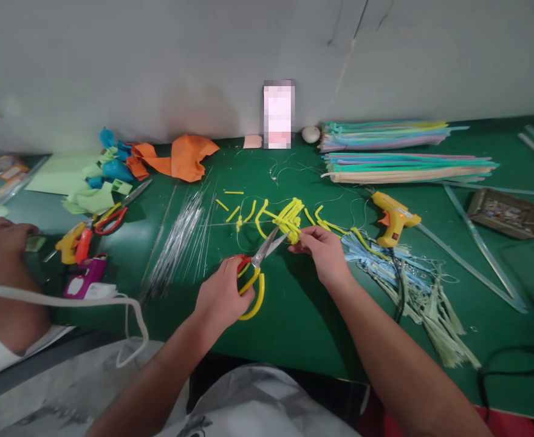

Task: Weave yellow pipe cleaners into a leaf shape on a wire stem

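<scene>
My left hand (223, 294) is closed round the yellow and red handles of a pair of scissors (256, 267). The blades are parted and point up and right at a bundle of yellow pipe cleaners (289, 220). My right hand (324, 249) pinches that bundle at its near end, just above the green table (294, 315). Short cut yellow pieces (234, 212) lie scattered to the left of the bundle.
A yellow glue gun (392, 218) stands at the right, its black cord running toward me. Thin wires (178, 243) lie left of centre. Stacked pastel pipe cleaners (398, 152) sit at the back right. Another person's hands (0, 240) work at the far left, near other scissors (112, 218).
</scene>
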`<state>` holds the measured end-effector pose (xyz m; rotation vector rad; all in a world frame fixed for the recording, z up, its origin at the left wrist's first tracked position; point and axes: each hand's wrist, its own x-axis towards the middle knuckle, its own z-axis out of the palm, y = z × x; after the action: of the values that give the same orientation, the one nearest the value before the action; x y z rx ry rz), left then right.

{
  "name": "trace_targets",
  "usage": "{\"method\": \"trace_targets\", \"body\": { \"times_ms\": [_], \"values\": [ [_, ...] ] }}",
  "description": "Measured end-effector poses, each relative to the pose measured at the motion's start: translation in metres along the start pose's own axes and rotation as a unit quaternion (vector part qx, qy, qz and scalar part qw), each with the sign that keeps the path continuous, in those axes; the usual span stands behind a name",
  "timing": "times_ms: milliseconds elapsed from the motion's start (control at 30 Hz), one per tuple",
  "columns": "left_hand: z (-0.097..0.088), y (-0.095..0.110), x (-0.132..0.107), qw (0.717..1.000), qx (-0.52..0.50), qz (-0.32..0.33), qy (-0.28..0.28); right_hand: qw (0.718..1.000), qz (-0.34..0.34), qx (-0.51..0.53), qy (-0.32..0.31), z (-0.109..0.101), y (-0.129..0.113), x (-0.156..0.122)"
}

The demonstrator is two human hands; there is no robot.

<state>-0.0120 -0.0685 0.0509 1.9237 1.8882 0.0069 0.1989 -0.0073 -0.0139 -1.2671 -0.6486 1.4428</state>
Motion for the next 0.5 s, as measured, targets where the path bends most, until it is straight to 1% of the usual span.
{"method": "trace_targets", "body": {
  "times_ms": [167,300,500],
  "values": [
    [0.002,0.006,0.006,1.0,-0.006,0.014,0.0,0.995,-0.033,-0.078,-0.056,-0.001,0.005,-0.001],
    [0.007,0.007,0.007,0.999,-0.018,0.029,-0.004,0.994,-0.038,-0.081,-0.056,-0.001,0.007,-0.002],
    [0.016,0.001,0.008,0.998,-0.043,0.032,0.021,0.997,-0.024,-0.053,-0.047,0.0,0.006,-0.002]
  ]
}}
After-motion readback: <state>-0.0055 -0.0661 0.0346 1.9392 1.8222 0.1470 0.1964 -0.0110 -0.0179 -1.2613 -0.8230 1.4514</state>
